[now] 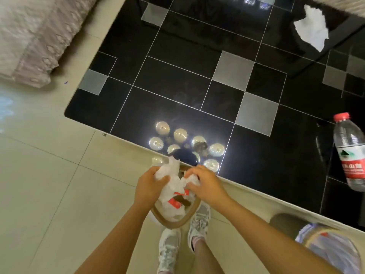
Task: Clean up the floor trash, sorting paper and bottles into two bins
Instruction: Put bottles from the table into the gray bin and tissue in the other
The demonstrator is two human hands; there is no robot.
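Observation:
Both my hands are over a small bin with a brown rim (158,215) that stands on the floor by my feet. My left hand (149,186) grips a crumpled white paper (169,171). My right hand (205,184) grips another white wad (190,179) beside it. More white paper and a red-printed scrap (174,203) lie inside the bin. A clear plastic bottle (350,153) with a red cap and red label lies on the black tiles at the right edge. A loose white paper (311,29) lies at the upper right.
A second bin lined with a pale bag (331,248) stands at the lower right. A bed with a lace cover (31,40) fills the upper left. The glossy black tile area (177,76) mirrors ceiling lights; cream tiles (49,184) lie around my shoes (167,252).

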